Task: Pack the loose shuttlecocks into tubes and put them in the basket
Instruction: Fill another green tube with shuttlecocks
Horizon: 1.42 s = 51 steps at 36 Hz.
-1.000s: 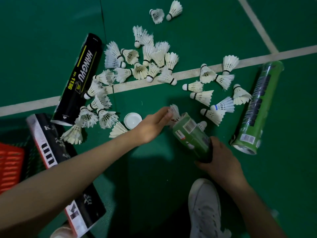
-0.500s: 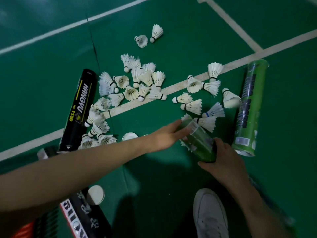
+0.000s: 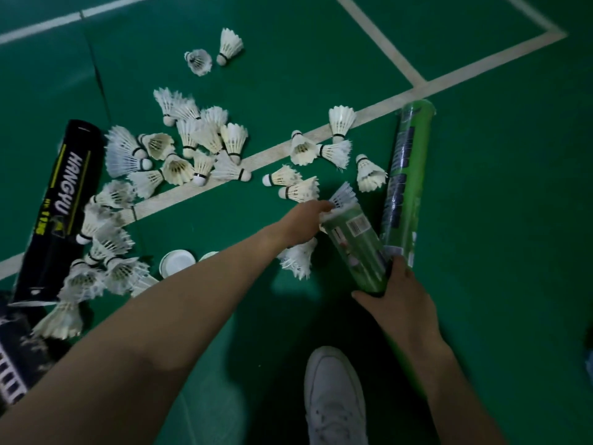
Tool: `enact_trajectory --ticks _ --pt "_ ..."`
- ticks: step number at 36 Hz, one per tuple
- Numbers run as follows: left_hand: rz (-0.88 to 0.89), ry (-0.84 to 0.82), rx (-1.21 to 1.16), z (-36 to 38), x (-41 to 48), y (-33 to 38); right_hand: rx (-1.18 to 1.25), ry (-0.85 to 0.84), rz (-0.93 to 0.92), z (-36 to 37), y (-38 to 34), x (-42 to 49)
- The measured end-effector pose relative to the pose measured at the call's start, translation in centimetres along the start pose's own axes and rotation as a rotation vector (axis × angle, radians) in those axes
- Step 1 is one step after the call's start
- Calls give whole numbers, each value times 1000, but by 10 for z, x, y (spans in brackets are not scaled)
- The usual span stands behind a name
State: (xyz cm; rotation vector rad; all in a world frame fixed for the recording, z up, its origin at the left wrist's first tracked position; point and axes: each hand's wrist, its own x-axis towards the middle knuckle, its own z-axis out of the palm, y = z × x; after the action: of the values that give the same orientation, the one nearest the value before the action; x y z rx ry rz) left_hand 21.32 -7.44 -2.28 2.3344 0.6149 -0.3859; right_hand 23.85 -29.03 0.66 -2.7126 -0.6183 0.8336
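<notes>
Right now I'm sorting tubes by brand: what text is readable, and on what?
"HANGYU": black tube.
Yellow print below it: blurred.
Lying green tube, dark lettering: blurred.
Held green tube, barcode label: too small.
Black-and-white box, lower left: unreadable.

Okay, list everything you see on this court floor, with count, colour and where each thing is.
loose shuttlecocks: over twenty, white, scattered on the floor ahead and left of the hands
black tube: one, black with yellow print, lying far left
black-and-white tube: one, lower left corner, partly cut off
lying green tube: one, green, on the floor at right
held green tube: one, green, tilted
lid: one, white, beside the left forearm
shoe: one, white, bottom centre
left hand: at the held green tube's mouth, grip unclear
right hand: grips the held green tube's lower end
</notes>
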Motion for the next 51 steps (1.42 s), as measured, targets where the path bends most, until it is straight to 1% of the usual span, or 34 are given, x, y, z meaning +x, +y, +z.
enact_trajectory --ticks 3,8,10,14,17,19,22,25,27,31,35,38,41,44,48,51 --pt "64 23 81 9 7 -6 4 17 -10 -2 3 -4" --pt "47 20 234 16 1 -13 17 22 -16 -2 3 -6" --pt "55 48 227 20 -4 -20 29 21 -19 1 2 -6" --pt "159 141 117 25 -18 -30 49 15 -36 8 2 -6" --pt "104 225 90 26 -25 -32 72 8 -46 11 3 -7" --pt "62 228 87 26 -27 -35 89 -4 -40 11 3 -7" --pt "48 208 61 29 -30 -37 96 -14 -27 11 4 -6" --pt "58 220 125 35 -32 -43 99 -17 -26 11 4 -6" --pt "28 252 132 36 -35 -48 89 -32 -27 12 2 -6" --pt "-142 367 -127 30 -43 -56 62 -85 -45 18 -2 -8" --pt "-270 528 -313 19 -53 -59 21 -113 -64 24 -10 -10" --pt "-327 638 -451 12 -64 -59 -8 -114 -96 28 -16 -12" --pt "-327 705 -640 7 -78 -53 -25 -111 -120 29 -19 -13" --pt "-255 627 -756 7 -95 -51 -48 -115 -140 28 -22 -15" --pt "-87 408 -735 8 -108 -51 -35 -117 -169 26 -23 -20" --pt "28 332 -805 -3 -115 -48 -27 -102 -191 25 -21 -24"
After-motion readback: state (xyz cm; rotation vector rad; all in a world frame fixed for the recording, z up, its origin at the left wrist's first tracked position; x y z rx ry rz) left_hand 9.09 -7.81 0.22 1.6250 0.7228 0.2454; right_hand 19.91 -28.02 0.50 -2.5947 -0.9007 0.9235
